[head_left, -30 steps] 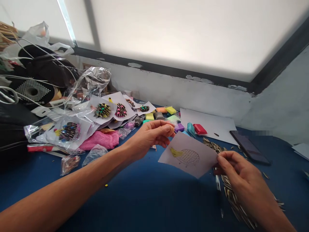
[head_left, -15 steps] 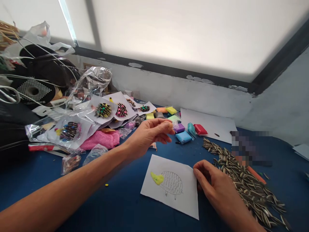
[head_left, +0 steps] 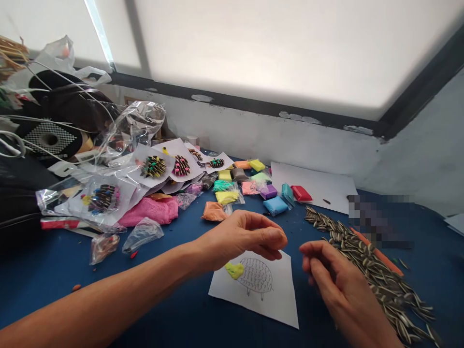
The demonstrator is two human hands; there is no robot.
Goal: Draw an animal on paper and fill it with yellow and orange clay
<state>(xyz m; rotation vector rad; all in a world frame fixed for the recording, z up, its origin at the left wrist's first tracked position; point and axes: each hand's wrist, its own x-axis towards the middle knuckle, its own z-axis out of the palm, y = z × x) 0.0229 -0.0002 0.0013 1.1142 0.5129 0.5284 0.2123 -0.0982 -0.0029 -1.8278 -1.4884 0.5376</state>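
Observation:
My left hand hovers over the upper part of a white sheet of paper, thumb and fingers pinched together. Anything between its fingertips is too small or hidden to make out. On the sheet is a pencil drawing of a hedgehog, whose head is covered with yellow modelling clay. To the right of the paper, apart from its edge, is my right hand. Its fingers are curled in towards the thumb, and I cannot see what they hold, if anything.
Sunflower seeds lie heaped at right beside an orange stick. Behind are coloured clay packets and a white sheet. Finished seed hedgehogs, a pink cloth and plastic bags crowd the left.
My left hand has moved right and down from the clay packets to above the drawing. My right hand has let go of the paper's edge and shifted slightly right.

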